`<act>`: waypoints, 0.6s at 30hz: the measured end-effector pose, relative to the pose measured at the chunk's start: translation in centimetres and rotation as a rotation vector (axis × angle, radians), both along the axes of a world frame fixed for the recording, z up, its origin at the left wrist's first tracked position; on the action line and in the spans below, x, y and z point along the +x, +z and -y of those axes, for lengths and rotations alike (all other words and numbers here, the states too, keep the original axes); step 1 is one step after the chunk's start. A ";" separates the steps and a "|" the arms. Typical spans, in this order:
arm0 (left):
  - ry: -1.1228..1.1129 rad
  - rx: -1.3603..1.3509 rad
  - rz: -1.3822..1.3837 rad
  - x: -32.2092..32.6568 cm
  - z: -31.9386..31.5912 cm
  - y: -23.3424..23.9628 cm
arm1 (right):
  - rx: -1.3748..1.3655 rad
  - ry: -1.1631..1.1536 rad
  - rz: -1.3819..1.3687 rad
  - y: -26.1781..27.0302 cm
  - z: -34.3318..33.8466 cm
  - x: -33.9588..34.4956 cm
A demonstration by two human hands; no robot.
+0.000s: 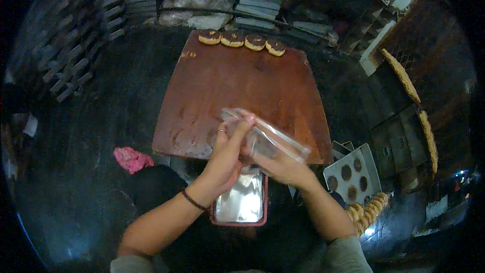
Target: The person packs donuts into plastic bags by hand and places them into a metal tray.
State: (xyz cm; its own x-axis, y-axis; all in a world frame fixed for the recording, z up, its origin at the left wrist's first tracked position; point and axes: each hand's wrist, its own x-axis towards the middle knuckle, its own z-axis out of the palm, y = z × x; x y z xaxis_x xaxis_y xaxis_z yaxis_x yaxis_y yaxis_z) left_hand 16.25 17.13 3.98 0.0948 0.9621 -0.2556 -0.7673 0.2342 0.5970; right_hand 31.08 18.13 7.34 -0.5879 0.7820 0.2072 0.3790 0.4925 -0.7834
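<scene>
Over the near edge of the brown wooden table (pixel 242 83), my left hand (pixel 225 151) grips a clear plastic bag (pixel 282 136) between thumb and fingers. A ring and a dark bracelet are on that hand and wrist. My right hand (pixel 282 168) is blurred and lies against the bag, partly seen through the plastic; whether it is inside or behind the bag cannot be told. Below my hands, a red-rimmed tray (pixel 266 204) holds shiny clear plastic (pixel 240 201). Along the table's far edge, several chocolate-topped doughnuts (pixel 254 42) sit in a row.
To the right stands a metal baking tray (pixel 373 159) with dark round marks, and several stacked doughnuts (pixel 367 212) near it. A pink cloth or bag (pixel 132 159) lies on the left. Stacked trays or boxes (pixel 259 2) and plastic-wrapped items (pixel 193 11) stand beyond the table.
</scene>
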 end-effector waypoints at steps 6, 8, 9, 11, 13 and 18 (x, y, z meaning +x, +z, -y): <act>0.450 0.048 0.004 -7.0 -6.0 -2.3 | -0.323 0.057 -0.057 0.7 -4.6 0.2; 0.513 -0.050 0.068 -7.4 -7.0 -1.4 | -0.340 -0.123 -0.079 -2.2 -9.6 2.6; 0.512 -0.088 0.106 -7.2 -7.4 -0.6 | -0.155 -0.259 0.016 -5.2 -13.8 4.5; 0.468 -0.095 0.155 -7.8 -8.1 -0.6 | 0.183 -0.507 0.199 -10.5 -22.9 7.3; 0.373 -0.050 0.186 -9.0 -8.2 -1.8 | 0.284 -0.739 0.292 -11.6 -31.0 7.0; 0.402 -0.115 0.066 -8.6 -8.6 -1.2 | 0.218 -1.112 0.212 -11.7 -42.0 2.2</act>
State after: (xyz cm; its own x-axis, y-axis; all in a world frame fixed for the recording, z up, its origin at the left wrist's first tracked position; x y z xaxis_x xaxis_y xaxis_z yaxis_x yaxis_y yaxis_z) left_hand 7.68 25.72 2.82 -0.2622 0.8915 -0.3694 -0.8470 -0.0292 0.5309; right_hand 33.31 60.10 -4.39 0.3646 0.8497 0.3810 0.8024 -0.0790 -0.5916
